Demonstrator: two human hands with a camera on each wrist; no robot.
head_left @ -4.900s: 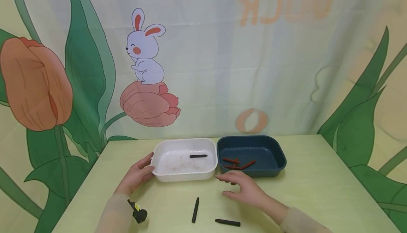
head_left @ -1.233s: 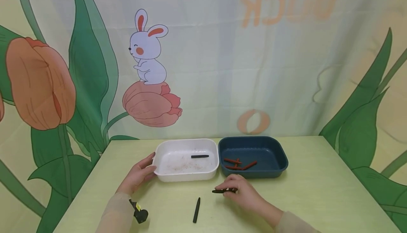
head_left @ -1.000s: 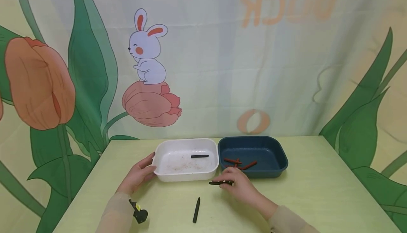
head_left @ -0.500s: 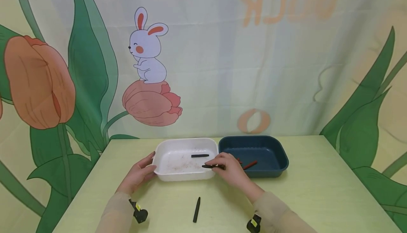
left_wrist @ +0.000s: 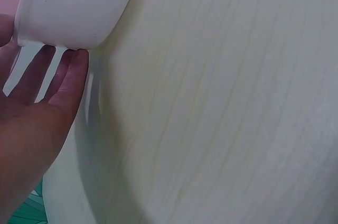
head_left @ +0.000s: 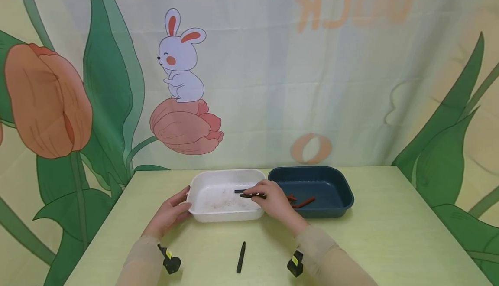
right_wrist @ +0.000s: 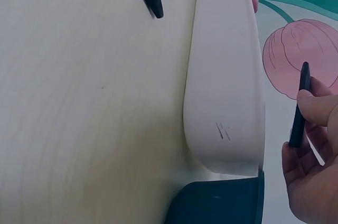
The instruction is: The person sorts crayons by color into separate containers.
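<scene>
In the head view my right hand (head_left: 276,201) pinches a black crayon (head_left: 247,196) over the right part of the white tray (head_left: 226,217). The right wrist view has this crayon (right_wrist: 299,121) between thumb and fingers, beyond the tray's rim. Another black crayon (head_left: 238,191) lies in the tray, partly hidden by the hand. My left hand (head_left: 168,216) holds the tray's left end, thumb near the rim. Its fingertips (left_wrist: 79,57) rest against the tray's outer wall in the left wrist view. A third black crayon (head_left: 241,258) lies on the table in front.
Right beside the white tray stands a dark blue tray (head_left: 343,206) with several reddish-brown crayons (head_left: 306,202) in it, partly behind my right hand. The pale green table (head_left: 390,229) ends at a printed curtain (head_left: 249,82) behind both trays.
My right hand has picked up a black crayon from the front of the table and carried it up and left over the white tray. The left hand stays on the tray's end.
</scene>
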